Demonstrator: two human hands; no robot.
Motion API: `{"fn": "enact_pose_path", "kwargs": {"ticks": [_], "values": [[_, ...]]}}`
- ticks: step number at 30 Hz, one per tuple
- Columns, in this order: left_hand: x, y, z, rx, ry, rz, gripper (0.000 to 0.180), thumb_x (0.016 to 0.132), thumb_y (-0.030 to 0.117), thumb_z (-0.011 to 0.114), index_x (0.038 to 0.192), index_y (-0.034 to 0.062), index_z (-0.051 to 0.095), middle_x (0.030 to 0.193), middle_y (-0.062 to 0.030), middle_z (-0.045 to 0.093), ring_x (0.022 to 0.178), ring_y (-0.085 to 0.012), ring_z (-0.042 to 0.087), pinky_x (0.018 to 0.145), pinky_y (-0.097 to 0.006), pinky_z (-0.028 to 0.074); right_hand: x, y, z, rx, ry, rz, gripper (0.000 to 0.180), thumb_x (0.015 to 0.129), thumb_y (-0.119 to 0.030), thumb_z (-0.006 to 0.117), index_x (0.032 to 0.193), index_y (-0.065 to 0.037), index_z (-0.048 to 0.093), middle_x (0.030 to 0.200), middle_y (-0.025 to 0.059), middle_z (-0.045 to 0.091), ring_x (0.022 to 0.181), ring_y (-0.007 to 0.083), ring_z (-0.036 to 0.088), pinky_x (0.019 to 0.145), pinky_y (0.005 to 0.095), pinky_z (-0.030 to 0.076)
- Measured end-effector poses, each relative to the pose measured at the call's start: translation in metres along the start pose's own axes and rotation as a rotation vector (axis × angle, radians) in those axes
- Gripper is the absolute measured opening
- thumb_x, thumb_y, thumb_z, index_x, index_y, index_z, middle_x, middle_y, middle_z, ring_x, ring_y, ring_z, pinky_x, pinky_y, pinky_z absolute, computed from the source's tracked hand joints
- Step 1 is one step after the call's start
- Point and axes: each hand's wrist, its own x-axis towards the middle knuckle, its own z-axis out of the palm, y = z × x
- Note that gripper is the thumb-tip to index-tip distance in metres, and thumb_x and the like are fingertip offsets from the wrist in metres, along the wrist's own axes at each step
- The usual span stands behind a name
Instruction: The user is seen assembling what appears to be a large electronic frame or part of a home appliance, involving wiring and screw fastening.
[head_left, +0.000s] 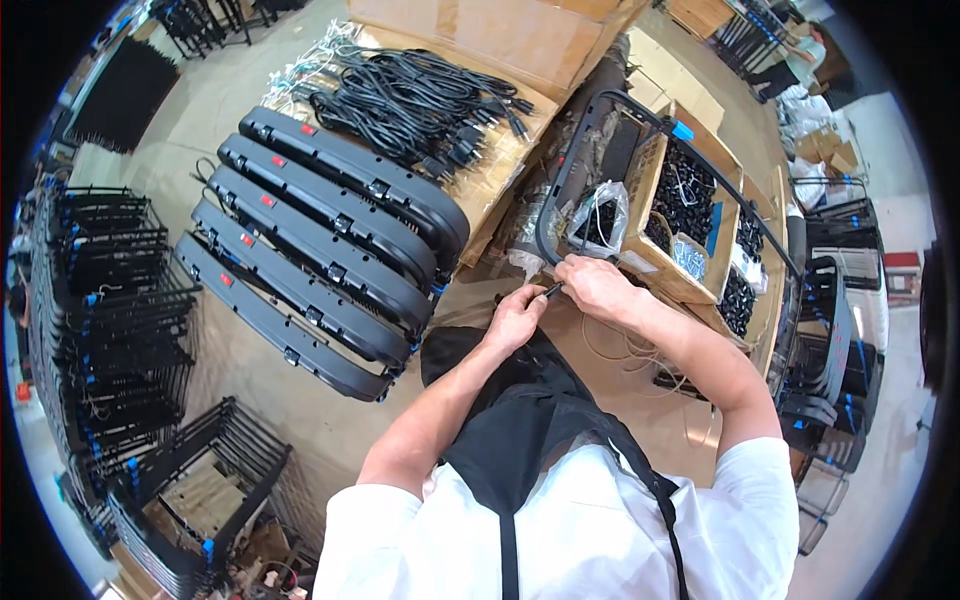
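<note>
Both my hands meet in front of my dark apron (505,450). My left hand (515,320) is closed, thumb and fingers pinching a small dark rod-like part (553,289) whose exact kind I cannot make out. Close beside it, my right hand (600,288) is closed too, its fingertips near the part's other end; what they grip is hidden. Just beyond the right fingertips is the rounded corner of a bent black tube frame (545,225), which leans against the bins. Thin pale cord (630,345) loops below my right forearm.
Several long black housings with red switches (330,220) stand in a row at left. Bundled black power cords (420,100) lie on cardboard behind them. Wooden bins (650,190) of small black parts and screws stand at right. Black frames (120,320) are stacked far left; a person (797,65) is far right.
</note>
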Motion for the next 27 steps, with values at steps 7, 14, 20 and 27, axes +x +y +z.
{"fn": "enact_pose_path", "kwargs": {"ticks": [7, 14, 20, 27], "values": [[-0.001, 0.016, -0.006, -0.03, -0.02, -0.091, 0.016, 0.104, 0.018, 0.062, 0.108, 0.0043, 0.069, 0.084, 0.006, 0.058, 0.078, -0.0068, 0.049, 0.07, -0.027, 0.042, -0.003, -0.003, -0.001, 0.26, 0.095, -0.019, 0.019, 0.09, -0.012, 0.07, 0.104, 0.0, 0.066, 0.1, 0.0169, 0.065, 0.101, 0.0388, 0.067, 0.088, 0.0478, 0.055], [-0.003, 0.033, -0.009, 0.052, -0.028, -0.116, 0.017, 0.103, 0.019, 0.062, 0.106, 0.0037, 0.07, 0.086, 0.0039, 0.062, 0.081, -0.0084, 0.052, 0.073, -0.028, 0.044, 0.002, 0.005, 0.013, 0.18, 0.224, -0.271, 0.016, 0.088, -0.01, 0.069, 0.101, -0.002, 0.067, 0.097, 0.0131, 0.06, 0.097, 0.0342, 0.064, 0.085, 0.0446, 0.054], [0.0, 0.026, -0.006, 0.01, -0.007, -0.113, 0.019, 0.103, 0.019, 0.061, 0.106, 0.0026, 0.07, 0.086, 0.0029, 0.063, 0.081, -0.0088, 0.053, 0.073, -0.028, 0.045, 0.004, 0.001, 0.016, 0.068, 0.194, -0.248, 0.013, 0.091, -0.011, 0.065, 0.099, -0.002, 0.063, 0.098, 0.0141, 0.059, 0.098, 0.0345, 0.064, 0.086, 0.0445, 0.055], [0.006, 0.016, -0.006, 0.057, -0.034, -0.104, 0.024, 0.102, 0.023, 0.064, 0.103, 0.0012, 0.073, 0.085, 0.0015, 0.066, 0.077, -0.0087, 0.055, 0.07, -0.028, 0.046, -0.011, -0.006, 0.041, 0.081, 0.295, -0.091, 0.02, 0.092, -0.012, 0.066, 0.109, -0.002, 0.063, 0.104, 0.0166, 0.06, 0.101, 0.0353, 0.064, 0.086, 0.0452, 0.054]]}}
